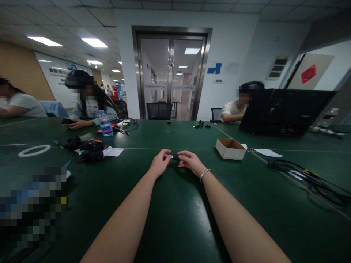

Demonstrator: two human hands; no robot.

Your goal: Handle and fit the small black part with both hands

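Just above the green tabletop, both hands meet at a small black piece (175, 157) with a pale tip on its left end. It looks like a plug or a USB stick, but it is too small to tell which. My right hand (191, 163), a silver bracelet at its wrist, is closed on the black end between thumb and fingers. Thumb and forefinger of my left hand (160, 162) pinch at the pale tip. The fingers partly hide the piece.
A small open cardboard box (230, 152) stands to the right, with coiled black cables (309, 179) beyond it. Left are a water bottle (105, 124), dark bundled cables (91, 149) and a white ring (34, 151). Small black pieces (201, 125) lie farther back. Other people sit across the table.
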